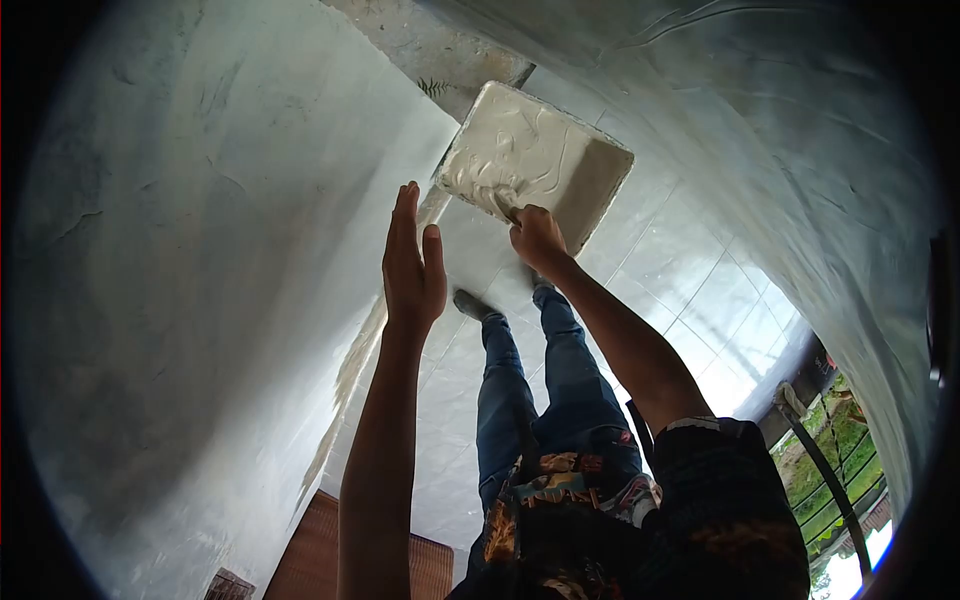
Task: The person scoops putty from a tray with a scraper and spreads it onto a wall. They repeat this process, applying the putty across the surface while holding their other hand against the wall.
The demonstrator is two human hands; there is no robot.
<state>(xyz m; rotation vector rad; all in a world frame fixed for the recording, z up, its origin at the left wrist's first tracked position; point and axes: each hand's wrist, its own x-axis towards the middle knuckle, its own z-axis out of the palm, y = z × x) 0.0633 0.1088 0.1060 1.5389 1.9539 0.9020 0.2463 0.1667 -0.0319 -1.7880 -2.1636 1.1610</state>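
Your right hand (538,238) is curled tightly round the handle of a tool (506,203), its fingers narrow on the grip; whether that tool is a brush or a scraper you cannot tell from here. Its far end sits just ahead of your knuckles, in the pale paste (500,145) that coats much of a rectangular tray (598,180). The tray lies ahead of your right hand, tilted in view, with its near edge right by your fist and a thinner, shadowed area on the right side.

Your left hand (412,268) is held up to the left of the right one, bearing nothing, fingers straight and together, thumb standing apart. Beyond it on the left rises a smeared grey-white wall (210,220); you cannot tell whether the fingertips touch it. Below your hands are your jeans (570,370) and feet, on a pale tiled floor (660,255).
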